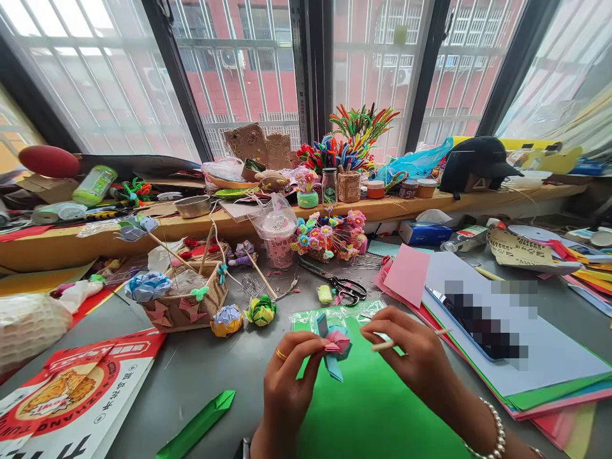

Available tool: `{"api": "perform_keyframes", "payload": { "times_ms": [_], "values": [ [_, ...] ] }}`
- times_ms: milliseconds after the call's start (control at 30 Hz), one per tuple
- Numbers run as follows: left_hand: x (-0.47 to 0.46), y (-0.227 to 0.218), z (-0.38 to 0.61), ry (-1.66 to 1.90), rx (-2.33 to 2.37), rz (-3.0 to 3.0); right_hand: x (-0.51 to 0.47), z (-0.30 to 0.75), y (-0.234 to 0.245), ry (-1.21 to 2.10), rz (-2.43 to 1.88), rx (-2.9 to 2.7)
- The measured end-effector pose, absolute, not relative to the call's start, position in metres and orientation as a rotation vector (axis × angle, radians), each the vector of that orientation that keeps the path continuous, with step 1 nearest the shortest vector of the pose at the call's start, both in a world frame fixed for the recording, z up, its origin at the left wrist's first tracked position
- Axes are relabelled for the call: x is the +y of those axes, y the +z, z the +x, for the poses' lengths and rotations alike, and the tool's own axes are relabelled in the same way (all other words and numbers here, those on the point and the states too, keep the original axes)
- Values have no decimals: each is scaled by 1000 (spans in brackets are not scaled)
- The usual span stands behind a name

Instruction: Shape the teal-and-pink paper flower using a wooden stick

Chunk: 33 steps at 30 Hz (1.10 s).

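My left hand (294,366) pinches a folded paper flower (338,344) with a pink centre and light blue petals. Just right of the flower is my right hand (421,354), its fingers closed around a thin pale stick (384,346) that pokes out on both sides of the hand. The stick's tip is apart from the flower. Under both hands lies a bright green paper sheet (368,408) with a clear plastic strip along its top edge. A folded green paper strip (197,424) rests on the table to the left.
Black scissors (342,287) lie beyond the hands. A box (184,309) with paper flowers stands left, near a plastic cup (278,239). To the right, a phone (473,322) sits on stacked coloured paper (564,363). A printed paper bag (71,395) occupies the front left.
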<state>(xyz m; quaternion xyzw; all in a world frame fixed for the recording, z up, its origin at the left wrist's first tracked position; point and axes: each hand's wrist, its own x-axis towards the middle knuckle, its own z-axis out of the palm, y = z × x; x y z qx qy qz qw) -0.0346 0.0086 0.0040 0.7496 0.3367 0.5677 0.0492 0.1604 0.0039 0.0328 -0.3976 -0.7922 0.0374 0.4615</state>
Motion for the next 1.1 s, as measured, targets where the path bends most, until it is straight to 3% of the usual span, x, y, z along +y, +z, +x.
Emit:
{"api": "perform_keyframes", "payload": {
  "times_ms": [133,333,1100],
  "values": [
    [7,-8,-34,1788,1001,2533,1,158,38,485,-1112,-1886],
    [1,-14,-31,1749,908,2751,-2,154,37,671,-1125,-1866],
    [3,-14,-15,1772,949,2696,5,153,31,526,-1218,-1872]
  ]
}}
